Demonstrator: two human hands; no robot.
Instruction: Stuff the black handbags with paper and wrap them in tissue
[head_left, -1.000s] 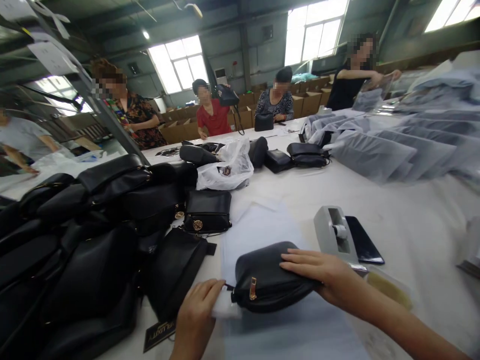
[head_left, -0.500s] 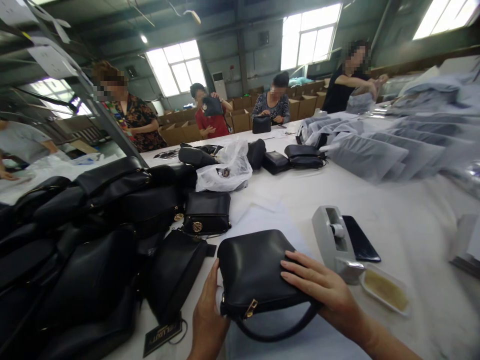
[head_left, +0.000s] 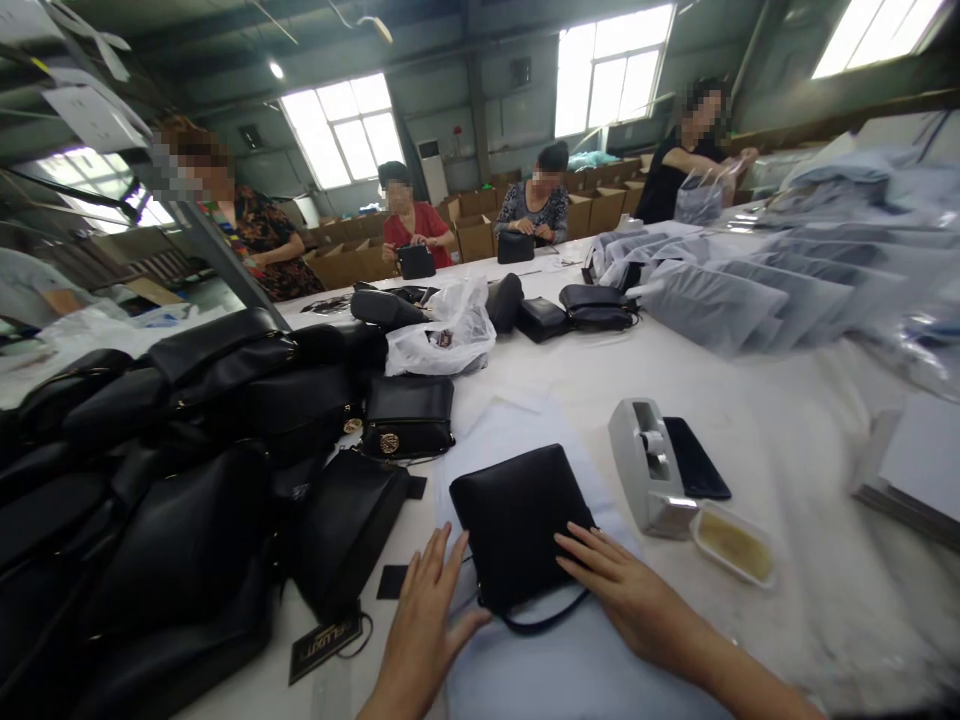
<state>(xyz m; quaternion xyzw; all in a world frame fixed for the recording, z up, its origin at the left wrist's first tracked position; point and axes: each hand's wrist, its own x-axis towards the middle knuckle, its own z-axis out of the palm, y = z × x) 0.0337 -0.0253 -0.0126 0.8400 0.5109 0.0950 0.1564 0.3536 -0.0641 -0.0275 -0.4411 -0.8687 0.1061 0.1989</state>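
A black handbag (head_left: 525, 525) lies flat in front of me on pale translucent sheets (head_left: 517, 660), its strap curving out on the side nearest me. At the bag's left edge is my left hand (head_left: 427, 610), fingers spread and thumb apart, gripping nothing. My right hand (head_left: 630, 590) rests its outstretched fingertips on the bag's right side. A black hang tag (head_left: 393, 581) lies just left of my left hand. Another tag with gold lettering (head_left: 325, 643) sits farther left, below a black bag (head_left: 345, 530).
Many black handbags (head_left: 187, 540) are heaped at left. To the right stand a grey tape dispenser (head_left: 649, 470), a dark phone (head_left: 697, 460) and a shallow dish (head_left: 735, 545). Wrapped bags (head_left: 720, 300) line the far right. Several people work across the table, one in a red top (head_left: 429, 222).
The bag between my hands has turned and now lies flat with a squarer face up. My left hand has opened out beside it. A co-worker opposite has lowered a bag to the table.
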